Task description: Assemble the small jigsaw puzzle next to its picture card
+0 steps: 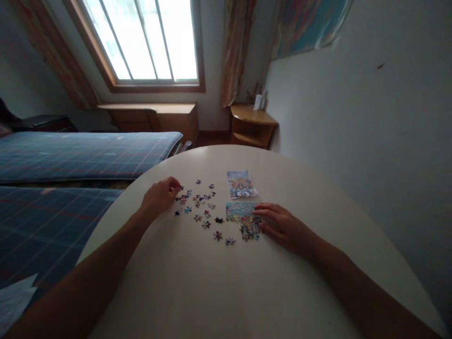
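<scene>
My left hand (160, 195) is at the left edge of a spread of loose jigsaw puzzle pieces (197, 197), its thumb and forefinger pinched on one small dark puzzle piece (181, 188). Several more pieces lie just under and beside those fingers. On the right, my right hand (278, 223) rests with its fingers stretched over the right side of a partly joined jigsaw puzzle (238, 212). The joined part has a light blue strip with lettering on top and a busy coloured area below. Behind it lies a printed picture sheet (241, 184) with a penguin-like figure.
Everything lies on a round cream table (212, 287). To the left are beds with blue checked mattresses (77, 153) and some white paper (17, 301). A wooden desk (173, 109) and a corner shelf (252, 115) stand beyond, with a wall (370, 141) close on the right.
</scene>
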The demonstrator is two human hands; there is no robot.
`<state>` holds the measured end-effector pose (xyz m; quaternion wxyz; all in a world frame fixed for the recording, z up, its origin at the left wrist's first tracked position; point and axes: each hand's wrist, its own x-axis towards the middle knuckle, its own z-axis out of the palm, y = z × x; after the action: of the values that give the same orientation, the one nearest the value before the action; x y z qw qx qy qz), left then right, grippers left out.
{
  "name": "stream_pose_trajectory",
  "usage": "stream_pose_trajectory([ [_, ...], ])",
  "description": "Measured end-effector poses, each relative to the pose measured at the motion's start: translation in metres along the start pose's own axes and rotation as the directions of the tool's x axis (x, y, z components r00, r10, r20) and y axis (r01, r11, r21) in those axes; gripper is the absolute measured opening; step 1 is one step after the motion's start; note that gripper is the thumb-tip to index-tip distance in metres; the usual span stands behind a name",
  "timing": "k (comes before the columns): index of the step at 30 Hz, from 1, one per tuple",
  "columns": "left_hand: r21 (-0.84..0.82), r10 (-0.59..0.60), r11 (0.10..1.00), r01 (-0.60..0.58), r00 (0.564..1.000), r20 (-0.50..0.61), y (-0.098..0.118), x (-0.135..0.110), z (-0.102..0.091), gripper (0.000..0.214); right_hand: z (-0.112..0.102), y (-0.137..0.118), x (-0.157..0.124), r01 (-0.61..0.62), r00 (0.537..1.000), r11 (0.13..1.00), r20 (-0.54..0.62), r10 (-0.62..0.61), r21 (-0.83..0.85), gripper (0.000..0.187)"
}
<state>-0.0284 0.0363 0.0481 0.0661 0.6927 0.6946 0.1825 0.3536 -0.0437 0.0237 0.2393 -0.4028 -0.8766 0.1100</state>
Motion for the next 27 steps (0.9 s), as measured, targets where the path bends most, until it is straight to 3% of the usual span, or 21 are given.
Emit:
stream_pose_trajectory([
  [3,-0.164,0.084,0.983,-0.081,0.996,0.015,0.022,-0.011,0.004,0.021,-0.002,-0.006,0.003,0.020,0.998,1.000,-0.065,-0.020,-0.009,0.024],
  [6,-0.535,0.166,0.838,-0.108,0.984,0.061,0.051,-0.033,0.011,0.023,-0.004,-0.021,0.008,0.025,0.984,0.999,-0.177,-0.029,-0.025,0.017],
  [9,-0.681,0.224,0.727,-0.084,0.967,0.120,0.078,-0.061,0.016,0.024,-0.004,-0.044,0.011,0.007,0.968,1.000,-0.252,-0.010,-0.012,0.011],
  [11,-0.759,0.261,0.650,-0.038,0.949,0.175,0.092,-0.077,0.018,0.023,-0.001,-0.060,0.013,0.004,0.962,1.000,-0.274,-0.008,-0.015,0.017],
  [15,-0.823,0.315,0.564,0.066,0.904,0.288,0.108,-0.100,0.016,0.023,0.005,-0.079,0.013,0.032,0.962,0.999,-0.272,-0.020,0.043,0.038],
  [21,-0.845,0.344,0.527,0.088,0.888,0.307,0.110,-0.104,0.018,0.022,0.008,-0.079,0.015,0.060,0.962,0.996,-0.269,-0.039,0.071,0.022],
  [27,-0.875,0.355,0.474,0.099,0.888,0.293,0.107,-0.100,0.020,0.024,0.007,-0.073,0.014,0.031,0.962,0.998,-0.274,-0.013,0.061,0.019],
])
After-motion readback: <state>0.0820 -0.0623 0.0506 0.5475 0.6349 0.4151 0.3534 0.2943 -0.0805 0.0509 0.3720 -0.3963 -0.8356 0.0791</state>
